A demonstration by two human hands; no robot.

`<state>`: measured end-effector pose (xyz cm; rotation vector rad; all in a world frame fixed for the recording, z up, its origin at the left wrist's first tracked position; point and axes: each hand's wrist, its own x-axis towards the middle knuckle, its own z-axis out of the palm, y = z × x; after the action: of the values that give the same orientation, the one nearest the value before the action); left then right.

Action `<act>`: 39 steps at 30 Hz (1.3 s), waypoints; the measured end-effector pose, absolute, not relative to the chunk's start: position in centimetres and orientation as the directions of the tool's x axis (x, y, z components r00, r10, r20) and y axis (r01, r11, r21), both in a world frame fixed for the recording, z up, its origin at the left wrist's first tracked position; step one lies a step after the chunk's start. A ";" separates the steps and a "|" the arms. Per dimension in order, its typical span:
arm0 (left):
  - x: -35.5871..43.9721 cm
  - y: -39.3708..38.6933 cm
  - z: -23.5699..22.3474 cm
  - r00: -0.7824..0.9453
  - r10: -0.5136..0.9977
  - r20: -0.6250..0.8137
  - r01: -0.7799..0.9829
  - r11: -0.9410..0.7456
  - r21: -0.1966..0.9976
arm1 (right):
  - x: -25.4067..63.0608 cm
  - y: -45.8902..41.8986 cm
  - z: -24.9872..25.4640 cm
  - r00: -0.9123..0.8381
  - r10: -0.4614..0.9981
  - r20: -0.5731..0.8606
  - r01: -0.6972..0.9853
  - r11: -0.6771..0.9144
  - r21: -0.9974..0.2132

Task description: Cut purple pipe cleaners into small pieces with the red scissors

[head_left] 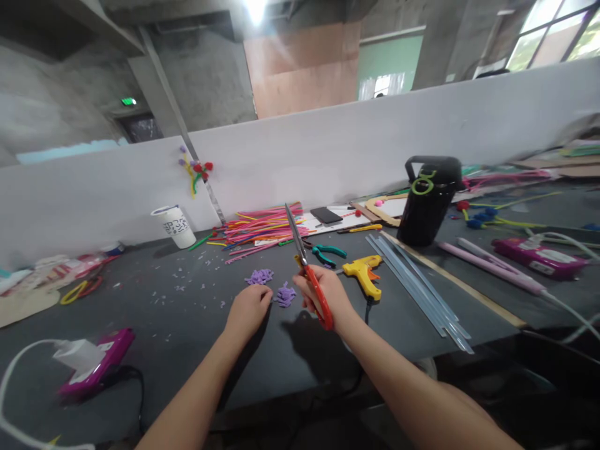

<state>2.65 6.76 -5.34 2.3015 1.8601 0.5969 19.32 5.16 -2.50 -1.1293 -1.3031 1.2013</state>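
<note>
My right hand (pixel 330 290) is shut on a pair of scissors (pixel 315 284) with red handles, raised above the table with the blades pointing up and away. Purple cut pieces lie in two small heaps: a farther heap (pixel 259 277) and a nearer heap (pixel 285 295). Close beside both heaps, my left hand (pixel 248 309) rests low over the table with its fingers curled in. Whatever those fingers hold, if anything, is hidden from view.
Right of my hands lie a yellow glue gun (pixel 364 275), teal-handled pliers (pixel 328 253) and clear glue sticks (pixel 422 284). Pink pipe cleaners (pixel 265 226) are piled behind. A white cup (pixel 174 226), a black jug (pixel 429 206) and a purple power strip (pixel 100 362) stand around.
</note>
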 end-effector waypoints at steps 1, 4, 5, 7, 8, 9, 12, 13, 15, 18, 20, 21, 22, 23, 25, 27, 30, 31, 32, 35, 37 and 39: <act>2.1 6.9 -5.1 0.140 0.963 0.229 0.920 -0.212 0.330 | 19.4 5.2 -2.5 -0.071 0.995 0.073 0.009 0.074 -0.997; 0.2 7.3 -4.3 0.045 0.969 0.243 0.939 -0.124 0.319 | 19.5 5.3 -2.6 -0.063 0.995 0.077 0.009 0.078 -0.997; -0.4 7.5 -4.1 0.023 0.969 0.247 0.941 -0.104 0.321 | 19.6 5.3 -2.6 -0.060 0.995 0.078 0.009 0.078 -0.997; -1.2 7.8 -3.8 0.025 0.971 0.239 0.940 -0.104 0.324 | 19.6 5.3 -2.7 -0.059 0.995 0.075 0.008 0.076 -0.997; -1.3 8.0 -3.8 0.045 0.972 0.231 0.938 -0.121 0.325 | 19.5 5.3 -2.8 -0.061 0.996 0.073 0.007 0.073 -0.997; -1.2 8.2 -3.9 0.072 0.973 0.221 0.935 -0.143 0.323 | 19.5 5.3 -2.8 -0.064 0.996 0.069 0.006 0.069 -0.998; -0.5 8.7 -4.5 0.119 0.971 0.209 0.934 -0.181 0.308 | 19.4 5.1 -2.7 -0.072 0.996 0.049 0.006 0.050 -0.999; -0.3 8.9 -4.7 0.112 0.971 0.213 0.937 -0.174 0.303 | 19.3 5.1 -2.6 -0.074 0.996 0.045 0.008 0.045 -0.999; 0.0 9.4 -5.0 0.079 0.972 0.221 0.943 -0.145 0.301 | 19.3 5.0 -2.5 -0.077 0.996 0.042 0.009 0.043 -0.999; 0.1 10.0 -5.3 0.037 0.975 0.220 0.936 -0.111 0.333 | 19.4 5.0 -2.5 -0.085 0.995 0.050 0.003 0.051 -0.999; 0.1 10.0 -5.3 0.010 0.976 0.217 0.921 -0.094 0.379 | 19.4 5.0 -2.4 -0.090 0.995 0.051 -0.003 0.051 -0.999; 0.0 10.0 -5.2 -0.008 0.976 0.215 0.909 -0.083 0.408 | 19.4 5.0 -2.4 -0.091 0.995 0.050 -0.004 0.050 -0.999; -0.1 9.9 -5.1 -0.029 0.977 0.213 0.894 -0.070 0.442 | 19.4 5.0 -2.4 -0.093 0.994 0.048 -0.005 0.048 -0.999; -0.2 9.8 -5.0 -0.053 0.977 0.207 0.876 -0.054 0.479 | 19.3 5.0 -2.4 -0.096 0.994 0.046 -0.005 0.046 -0.999; -0.6 9.6 -4.7 -0.105 0.978 0.181 0.824 -0.017 0.566 | 19.2 4.9 -2.4 -0.103 0.994 0.040 -0.002 0.040 -0.999; -1.1 9.2 -4.4 -0.143 0.980 0.136 0.746 0.016 0.665 | 19.1 4.9 -2.6 -0.111 0.993 0.033 0.002 0.033 -0.999; -1.4 8.0 -3.7 -0.139 0.989 0.052 0.583 0.039 0.812 | 18.8 4.9 -2.9 -0.132 0.991 0.026 0.004 0.026 -1.000; -1.4 7.3 -3.4 -0.124 0.992 0.027 0.523 0.042 0.851 | 18.6 4.9 -3.0 -0.143 0.989 0.024 0.003 0.025 -1.000; -1.2 6.6 -3.1 -0.099 0.995 0.002 0.465 0.045 0.884 | 18.4 4.8 -3.1 -0.157 0.987 0.021 0.001 0.021 -1.000; -0.1 4.1 -2.2 -0.025 0.999 -0.044 0.329 0.050 0.943 | 17.7 4.4 -3.2 -0.216 0.976 -0.004 -0.007 -0.006 -1.000; 0.8 2.7 -1.8 0.036 0.997 -0.070 0.155 0.064 0.986 | 17.3 3.8 -3.0 -0.264 0.964 -0.029 -0.010 -0.033 -0.999; 1.5 1.6 -1.6 0.097 0.991 -0.092 0.022 0.090 0.996 | 16.9 3.1 -2.8 -0.316 0.947 -0.051 -0.012 -0.058 -0.998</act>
<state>1.47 1.58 -1.65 1.1993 1.1918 1.0623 16.92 3.13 -2.77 -1.0651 -1.3990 1.4953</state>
